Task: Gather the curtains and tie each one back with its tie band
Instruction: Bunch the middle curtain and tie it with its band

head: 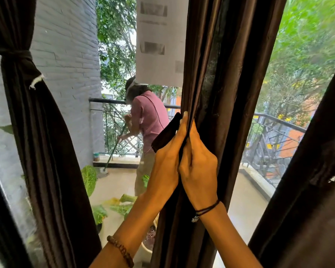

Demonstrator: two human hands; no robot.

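Observation:
A dark brown curtain (219, 78) hangs gathered in the middle of the window. My left hand (167, 157) holds a dark brown tie band (165, 133) against the curtain's left edge, its fingers pointing up. My right hand (198, 161) presses against the same folds beside it, thumb and fingers pinching the fabric edge. At the far left another brown curtain (41, 132) is bound by its own tie band (16, 54). A third brown curtain (306, 190) hangs at the right edge.
Behind the glass is a balcony with a black railing (112, 102), where a person in a pink shirt (149, 117) bends over a long-handled tool. Potted green plants (97, 190) stand below. A paper sheet (159, 39) is stuck on the glass.

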